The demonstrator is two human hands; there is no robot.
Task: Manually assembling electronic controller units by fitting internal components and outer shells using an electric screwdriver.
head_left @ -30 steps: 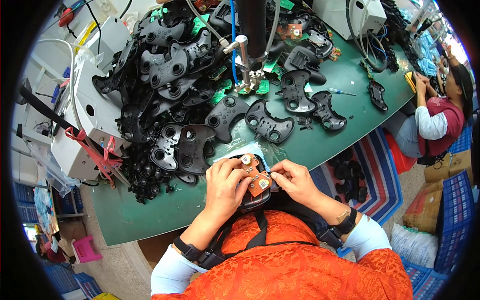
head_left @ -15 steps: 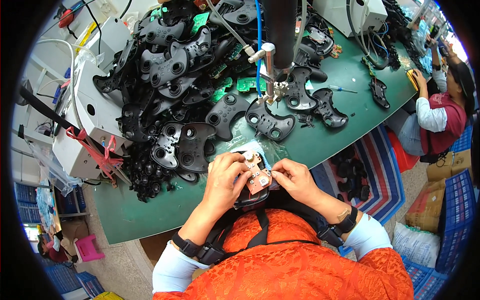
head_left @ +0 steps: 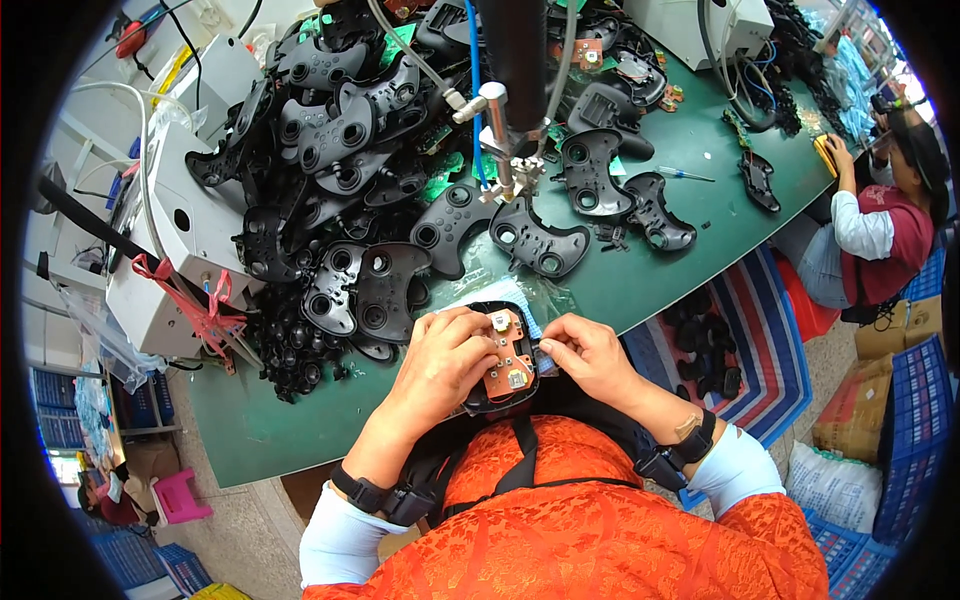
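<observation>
orange circuit board [head_left: 508,362] in black controller shell [head_left: 500,404], near edge of the bench [head_left: 290,430].
your left hand [head_left: 432,362] grips the board by its left side, likely steadying it within the shell; your right hand [head_left: 592,355] curls at the shell's right rim, thumb and forefinger close, whether gripping anything too small to tell. loose shells [head_left: 450,225] lie toward the far edge, probably leaving you working room.
</observation>
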